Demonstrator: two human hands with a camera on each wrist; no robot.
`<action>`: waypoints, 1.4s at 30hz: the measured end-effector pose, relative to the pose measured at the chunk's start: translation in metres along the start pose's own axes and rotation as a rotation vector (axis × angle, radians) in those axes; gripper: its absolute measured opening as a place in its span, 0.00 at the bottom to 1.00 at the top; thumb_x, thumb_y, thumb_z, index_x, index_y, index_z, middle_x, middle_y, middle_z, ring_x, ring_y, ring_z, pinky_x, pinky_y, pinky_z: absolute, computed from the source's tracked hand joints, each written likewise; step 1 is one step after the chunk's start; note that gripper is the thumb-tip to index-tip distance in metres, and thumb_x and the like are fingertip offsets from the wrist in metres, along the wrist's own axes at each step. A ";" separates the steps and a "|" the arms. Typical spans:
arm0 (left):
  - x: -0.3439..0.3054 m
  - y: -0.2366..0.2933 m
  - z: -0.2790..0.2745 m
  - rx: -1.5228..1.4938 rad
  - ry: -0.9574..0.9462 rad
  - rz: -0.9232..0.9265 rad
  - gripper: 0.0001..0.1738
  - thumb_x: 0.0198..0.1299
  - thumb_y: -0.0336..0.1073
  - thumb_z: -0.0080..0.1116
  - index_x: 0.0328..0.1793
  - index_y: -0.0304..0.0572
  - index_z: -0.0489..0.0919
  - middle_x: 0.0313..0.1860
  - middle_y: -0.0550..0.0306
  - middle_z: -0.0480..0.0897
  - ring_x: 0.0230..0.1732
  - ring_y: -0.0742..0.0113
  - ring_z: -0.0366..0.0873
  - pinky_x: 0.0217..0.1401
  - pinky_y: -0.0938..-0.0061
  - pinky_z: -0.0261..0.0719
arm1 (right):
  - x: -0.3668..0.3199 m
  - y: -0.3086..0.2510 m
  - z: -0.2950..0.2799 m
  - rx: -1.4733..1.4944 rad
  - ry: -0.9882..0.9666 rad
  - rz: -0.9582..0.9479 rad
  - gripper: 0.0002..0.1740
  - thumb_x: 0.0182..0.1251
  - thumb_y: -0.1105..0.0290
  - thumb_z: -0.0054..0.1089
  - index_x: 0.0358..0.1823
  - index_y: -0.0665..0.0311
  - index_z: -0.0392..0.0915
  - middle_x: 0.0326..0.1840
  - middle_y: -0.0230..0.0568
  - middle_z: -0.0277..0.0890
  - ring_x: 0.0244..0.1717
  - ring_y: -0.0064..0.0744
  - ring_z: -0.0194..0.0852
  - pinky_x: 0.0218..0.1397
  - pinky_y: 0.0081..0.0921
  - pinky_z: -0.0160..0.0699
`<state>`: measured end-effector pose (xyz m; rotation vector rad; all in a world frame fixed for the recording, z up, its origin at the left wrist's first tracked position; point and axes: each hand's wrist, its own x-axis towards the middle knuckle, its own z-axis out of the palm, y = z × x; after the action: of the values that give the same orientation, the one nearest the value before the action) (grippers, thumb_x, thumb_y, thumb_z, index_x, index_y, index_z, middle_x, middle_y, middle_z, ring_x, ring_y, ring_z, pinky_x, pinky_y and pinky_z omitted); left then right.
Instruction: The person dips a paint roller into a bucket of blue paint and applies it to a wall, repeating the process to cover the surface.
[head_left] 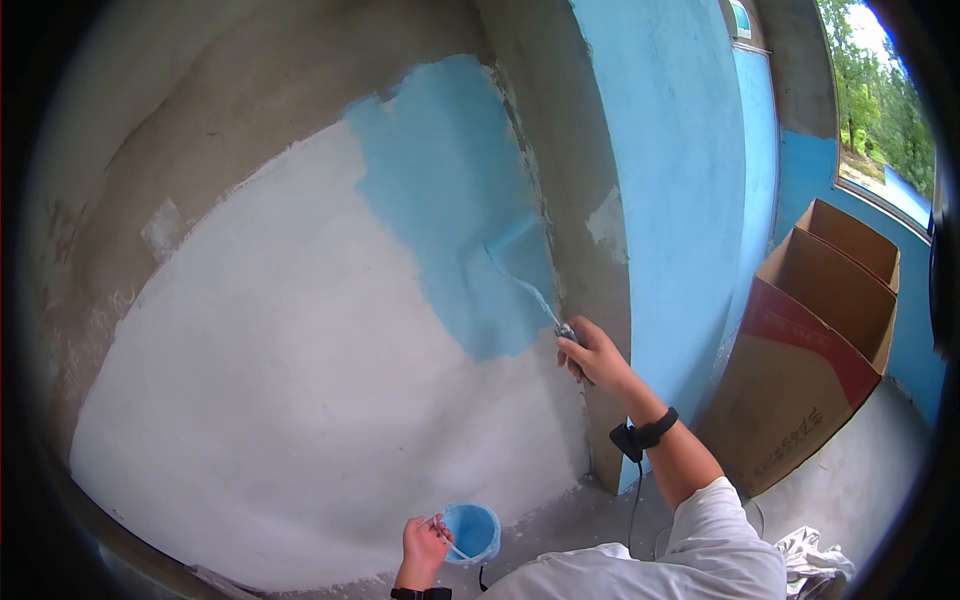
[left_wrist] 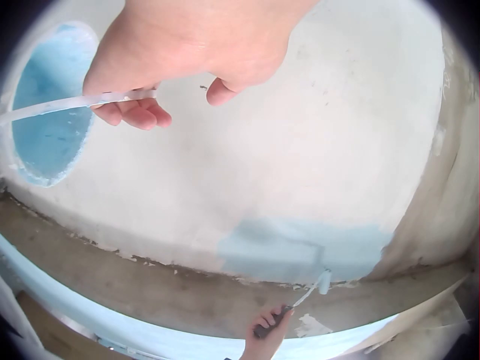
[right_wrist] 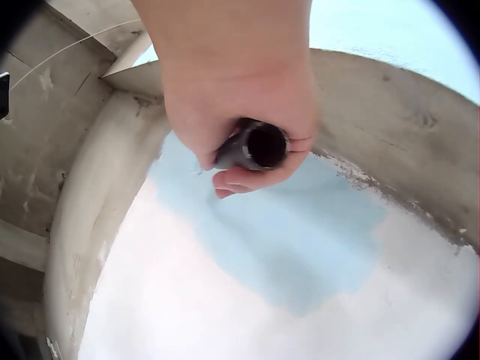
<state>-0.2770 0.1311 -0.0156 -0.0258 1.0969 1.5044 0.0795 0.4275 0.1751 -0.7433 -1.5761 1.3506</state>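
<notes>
My right hand (head_left: 590, 352) grips the dark handle (right_wrist: 262, 146) of a paint roller (head_left: 515, 233), whose blue-coated head lies against the wall inside a wet blue patch (head_left: 430, 180). The roller's bent rod (head_left: 535, 292) is smeared with blue paint. Low in the head view, my left hand (head_left: 425, 545) holds a blue paint bucket (head_left: 472, 533) by its white handle (left_wrist: 67, 103), fingers curled round the strip. Blue paint coats the bucket's inside. In the right wrist view the roller head is hidden behind the right hand.
White wall (head_left: 290, 330) surrounds the blue patch, with bare grey-brown plaster above and left. A bare pillar side (head_left: 570, 180) juts out at right, its front light blue. A tall open cardboard box (head_left: 800, 370) stands at right below a window (head_left: 880, 110). White cloth (head_left: 810, 560) lies on the floor.
</notes>
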 end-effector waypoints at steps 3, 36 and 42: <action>-0.002 0.011 -0.006 -0.021 0.000 -0.019 0.22 0.57 0.48 0.52 0.47 0.37 0.74 0.36 0.56 0.71 0.37 0.62 0.68 0.48 0.65 0.69 | 0.024 -0.006 0.003 0.055 0.063 -0.092 0.15 0.76 0.62 0.54 0.52 0.67 0.72 0.25 0.29 0.71 0.20 0.16 0.65 0.23 0.17 0.65; 0.011 0.017 0.003 0.019 -0.041 -0.098 0.23 0.57 0.48 0.52 0.48 0.36 0.75 0.36 0.56 0.72 0.38 0.61 0.69 0.49 0.65 0.70 | 0.072 -0.041 0.002 -0.404 0.341 -0.099 0.28 0.76 0.49 0.46 0.40 0.75 0.73 0.31 0.60 0.75 0.37 0.50 0.76 0.45 0.42 0.72; 0.007 0.006 0.008 0.054 -0.012 -0.084 0.22 0.58 0.49 0.51 0.48 0.36 0.74 0.36 0.56 0.72 0.38 0.62 0.68 0.48 0.66 0.69 | 0.056 0.043 0.015 -0.252 0.314 0.028 0.28 0.76 0.49 0.45 0.38 0.73 0.72 0.28 0.54 0.74 0.33 0.46 0.73 0.43 0.42 0.71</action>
<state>-0.2800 0.1425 -0.0120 -0.0253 1.1130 1.3975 0.0380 0.4800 0.1477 -1.0790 -1.4985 1.0047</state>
